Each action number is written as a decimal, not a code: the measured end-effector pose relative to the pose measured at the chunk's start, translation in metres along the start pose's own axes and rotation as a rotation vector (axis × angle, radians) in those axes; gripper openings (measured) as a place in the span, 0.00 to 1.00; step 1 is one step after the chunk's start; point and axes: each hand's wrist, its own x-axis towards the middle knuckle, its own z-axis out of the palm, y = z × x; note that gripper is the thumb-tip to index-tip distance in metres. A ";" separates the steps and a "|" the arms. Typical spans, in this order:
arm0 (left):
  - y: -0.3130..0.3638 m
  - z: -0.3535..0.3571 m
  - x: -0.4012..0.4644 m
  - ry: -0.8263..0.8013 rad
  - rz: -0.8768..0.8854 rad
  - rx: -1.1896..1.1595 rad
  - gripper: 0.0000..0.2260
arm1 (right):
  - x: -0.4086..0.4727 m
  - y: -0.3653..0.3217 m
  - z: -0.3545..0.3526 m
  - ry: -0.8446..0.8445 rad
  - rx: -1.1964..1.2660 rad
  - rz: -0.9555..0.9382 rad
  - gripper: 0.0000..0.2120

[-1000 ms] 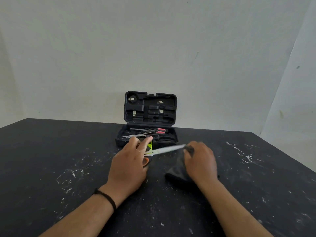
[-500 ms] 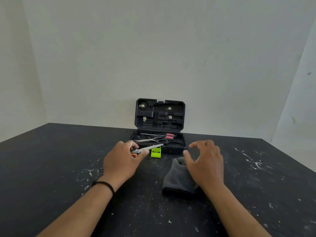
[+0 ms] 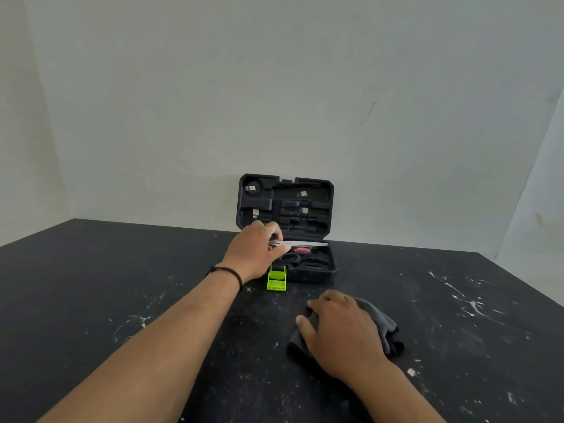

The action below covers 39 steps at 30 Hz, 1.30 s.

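Observation:
My left hand (image 3: 254, 250) grips a pair of scissors (image 3: 305, 243) by the handle end, the silver blades pointing right over the open black tool case (image 3: 311, 273). Inside the case lie other scissors with red and black handles (image 3: 300, 251). The case lid (image 3: 285, 204) stands upright against the wall. My right hand (image 3: 340, 331) rests on a dark grey cloth (image 3: 381, 322) on the black table (image 3: 91, 285), nearer to me and right of the case.
A bright green clip-like piece (image 3: 276, 280) stands at the case's front left corner, just under my left wrist. White paint flecks (image 3: 464, 300) mark the table's right side. A pale wall runs behind the case.
My left hand has carried the scissors forward and up, from beside the green piece to over the open case. My right hand has dropped back onto the grey cloth.

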 end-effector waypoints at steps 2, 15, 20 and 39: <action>0.000 0.007 0.011 -0.039 0.030 0.024 0.08 | 0.003 -0.001 0.003 -0.007 -0.017 0.002 0.23; -0.027 0.016 -0.018 0.205 -0.124 0.123 0.18 | 0.006 0.007 0.004 0.028 0.054 -0.011 0.23; -0.047 0.015 -0.047 0.105 -0.274 -0.011 0.33 | 0.011 0.004 0.000 0.152 0.218 0.023 0.23; -0.062 0.017 -0.037 -0.035 -0.424 -0.134 0.59 | 0.257 0.001 -0.068 0.288 0.049 0.053 0.31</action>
